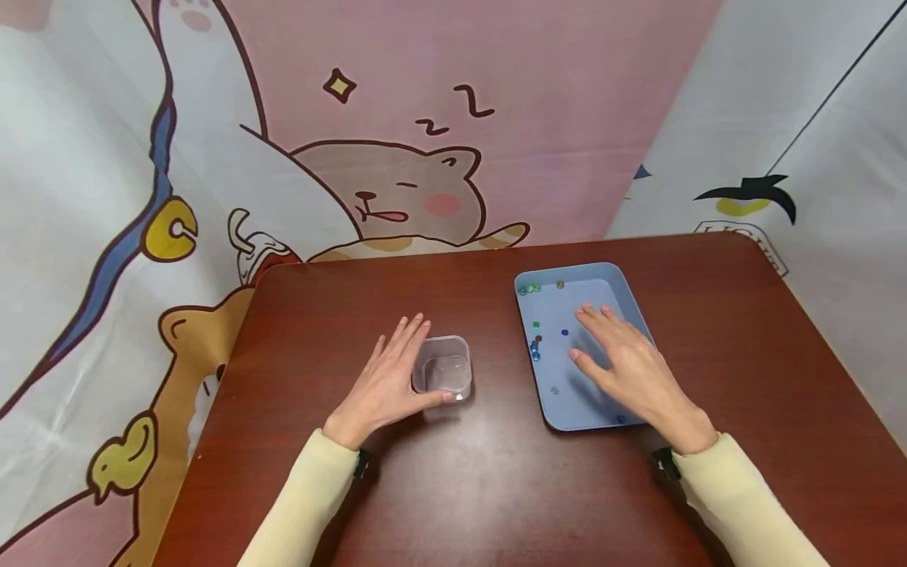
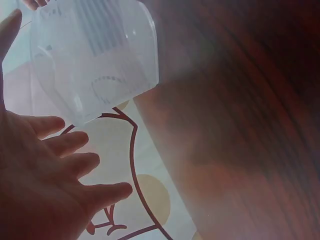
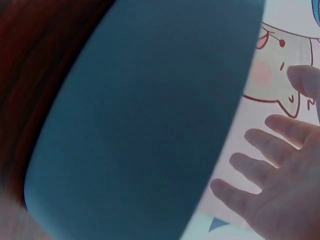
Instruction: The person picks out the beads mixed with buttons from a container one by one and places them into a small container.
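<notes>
A small clear plastic container [image 1: 446,370] stands on the table, its top uncovered. My left hand [image 1: 386,382] is at its left side, fingers straight and spread, thumb in front of the near rim. In the left wrist view the same container [image 2: 100,60] appears beyond the spread fingers [image 2: 75,165]. To the right lies a shallow blue tray [image 1: 595,405] with several small glass beads [image 1: 534,350] in green, blue and brown, mostly along its left side. My right hand [image 1: 631,366] hovers over the tray's right part, fingers extended and holding nothing; it hides some of the tray.
The brown wooden table [image 1: 482,488] ends at a back edge close behind the tray. A cartoon-printed cloth [image 1: 567,118] hangs behind and along the sides. Between container and tray is a narrow strip of tabletop.
</notes>
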Tool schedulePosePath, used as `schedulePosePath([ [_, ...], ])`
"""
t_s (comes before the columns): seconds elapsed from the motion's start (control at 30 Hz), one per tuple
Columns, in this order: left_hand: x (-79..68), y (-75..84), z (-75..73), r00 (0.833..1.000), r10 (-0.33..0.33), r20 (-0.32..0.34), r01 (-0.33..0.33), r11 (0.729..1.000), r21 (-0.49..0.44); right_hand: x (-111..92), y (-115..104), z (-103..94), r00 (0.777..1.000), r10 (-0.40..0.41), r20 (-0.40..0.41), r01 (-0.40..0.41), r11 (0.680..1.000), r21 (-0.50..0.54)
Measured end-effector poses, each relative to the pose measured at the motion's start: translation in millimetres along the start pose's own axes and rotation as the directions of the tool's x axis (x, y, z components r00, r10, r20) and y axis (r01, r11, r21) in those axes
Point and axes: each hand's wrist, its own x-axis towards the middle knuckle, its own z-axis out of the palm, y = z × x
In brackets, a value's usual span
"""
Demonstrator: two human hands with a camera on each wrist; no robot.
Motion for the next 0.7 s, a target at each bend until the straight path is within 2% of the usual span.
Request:
schedulePosePath([
  [0.23,3.3,-1.8,4.4,0.999,0.012,0.029,-0.011,1.000,-0.025,4.2,-3.5,14.0,0.996,-0.080,0.030,0.081,0.997,-0.020],
  [0.47,4.3,-2.6,6.1,0.999,0.002,0.054,0.001,0.998,-0.061,8.0,-9.4,26.4,0.984,-0.154,0.094,0.157,0.987,-0.018],
  [0.7,2.6,-4.3,9.1,0.998,-0.033,0.057,0.040,0.991,-0.129,14.9,-16.4,34.1,0.980,-0.147,0.134,0.152,0.988,-0.023],
])
